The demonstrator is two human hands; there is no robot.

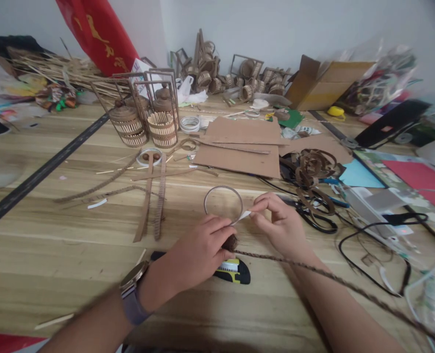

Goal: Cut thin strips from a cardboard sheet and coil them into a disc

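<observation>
My left hand (197, 247), with a watch on its wrist, is closed on the near edge of a thin round hoop (222, 187). Under its fingers shows a dark brown bundle (232, 242), partly hidden. A twisted brown cord (313, 268) runs from there, below my right forearm, to the lower right. Between thumb and index finger, my right hand (279, 223) pinches the end of a white strip (245, 214) that reaches the hoop's near right edge. A yellow and black utility knife (241, 272) lies on the table, partly covered by my left hand.
Brown strips (146, 203) lie to the left. Behind them stand small lantern-like slatted baskets (162, 130) and a tape roll (190, 124). Cardboard sheets (239, 159) lie ahead. Scissors (318, 223), coiled brown strips (315, 166) and a black cable (349, 260) crowd the right.
</observation>
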